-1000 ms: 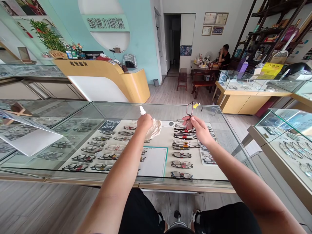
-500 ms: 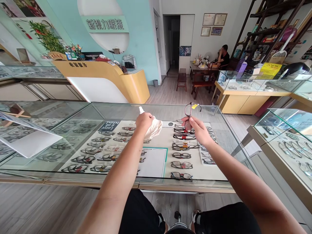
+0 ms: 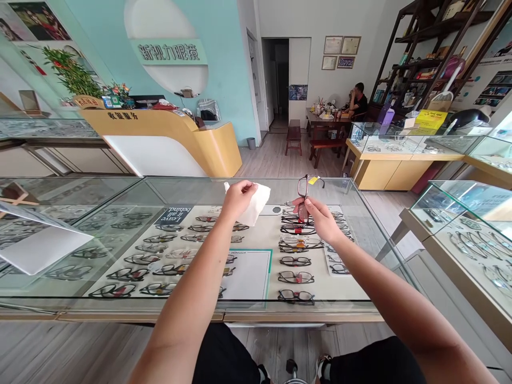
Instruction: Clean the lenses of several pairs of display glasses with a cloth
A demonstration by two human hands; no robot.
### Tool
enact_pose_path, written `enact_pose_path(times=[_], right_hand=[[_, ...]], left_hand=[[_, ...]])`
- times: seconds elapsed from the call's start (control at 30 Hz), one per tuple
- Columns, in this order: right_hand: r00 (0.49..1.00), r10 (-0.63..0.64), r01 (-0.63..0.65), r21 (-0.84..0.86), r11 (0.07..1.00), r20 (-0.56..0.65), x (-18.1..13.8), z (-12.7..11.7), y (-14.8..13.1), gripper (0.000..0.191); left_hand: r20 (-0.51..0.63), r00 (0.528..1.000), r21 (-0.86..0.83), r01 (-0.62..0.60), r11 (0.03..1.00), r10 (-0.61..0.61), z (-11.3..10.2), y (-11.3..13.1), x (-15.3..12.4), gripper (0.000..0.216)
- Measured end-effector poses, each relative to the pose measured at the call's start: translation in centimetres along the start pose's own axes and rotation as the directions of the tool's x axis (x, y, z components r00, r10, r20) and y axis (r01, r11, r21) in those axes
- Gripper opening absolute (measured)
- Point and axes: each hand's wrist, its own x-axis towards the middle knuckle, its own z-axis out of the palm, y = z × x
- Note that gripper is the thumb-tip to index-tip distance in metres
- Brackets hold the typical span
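Observation:
Over the glass display case, my left hand (image 3: 239, 200) is closed on a white cloth (image 3: 256, 205) that hangs from the fingertips. A small white tip sticks out behind that hand; what it belongs to is hidden. To the right, my right hand (image 3: 321, 216) pinches a pair of eyeglasses (image 3: 303, 188) with a dark reddish frame and a yellow tag on one temple. The glasses are turned on end, one lens above the fingers and one below. Cloth and glasses are apart. Under the glass lie rows of eyeglasses (image 3: 296, 277).
The glass display case (image 3: 192, 304) spans the front, with a white folded board (image 3: 44, 237) on its left. Another glass case (image 3: 472, 229) stands at right. Farther back are a yellow counter (image 3: 216, 149), red benches (image 3: 294, 136) and a seated person (image 3: 359, 101).
The cloth has been lifted and spread flatter, hanging more to the right of my left hand. My right hand holds the glasses much as before. The view has tilted up slightly.

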Motion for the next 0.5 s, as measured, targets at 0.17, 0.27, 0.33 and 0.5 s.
enact_pose_path(times=[0.17,0.27,0.33,0.5], right_hand=[[1.000,0.006,-0.006,0.033,0.999,-0.009,-0.1,0.3,-0.3,0.072],[1.000,0.002,-0.003,0.065,0.998,0.019,-0.4,0.8,-0.5,0.069],[0.999,0.011,-0.015,0.076,0.997,0.049,-0.6,1.1,-0.7,0.067],[0.993,0.009,-0.025,0.132,0.991,0.120,-0.9,1.7,-0.7,0.067]], left_hand=[[-0.013,0.996,-0.240,-0.092,0.966,0.091,0.5,1.7,-1.3,0.031],[0.037,0.994,-0.319,-0.086,0.944,0.103,1.2,2.6,-2.4,0.034],[0.077,0.991,-0.358,-0.079,0.930,0.113,1.9,3.1,-3.1,0.040],[0.126,0.981,-0.477,-0.071,0.876,0.149,3.4,4.2,-4.7,0.056]])
